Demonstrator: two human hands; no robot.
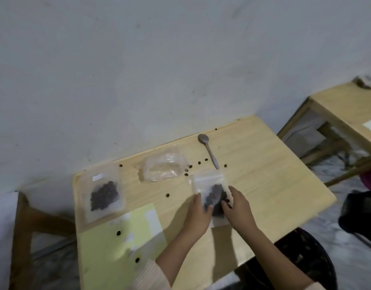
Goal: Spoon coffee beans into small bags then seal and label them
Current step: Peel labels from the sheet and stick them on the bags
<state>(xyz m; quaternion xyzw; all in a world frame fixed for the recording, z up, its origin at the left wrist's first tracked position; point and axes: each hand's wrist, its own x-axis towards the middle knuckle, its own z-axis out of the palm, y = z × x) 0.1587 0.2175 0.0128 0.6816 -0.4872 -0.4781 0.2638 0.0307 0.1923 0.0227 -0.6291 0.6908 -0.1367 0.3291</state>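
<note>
A small clear zip bag (209, 185) with dark coffee beans inside lies on the wooden table (264, 185), held between both my hands. My left hand (198, 212) grips its left edge and my right hand (238, 206) grips its right side over the beans. A second filled bag (104, 195) with a white label lies flat at the table's left. An empty, crumpled clear bag (162, 166) sits behind. A metal spoon (208, 149) lies beyond it near the wall. A yellow sheet (117, 243) carrying white labels lies at the front left.
Loose coffee beans (198, 163) are scattered over the table and the yellow sheet. A grey wall stands right behind the table. Another wooden table (347, 107) is at the right, and a dark bag (360, 214) sits on the floor.
</note>
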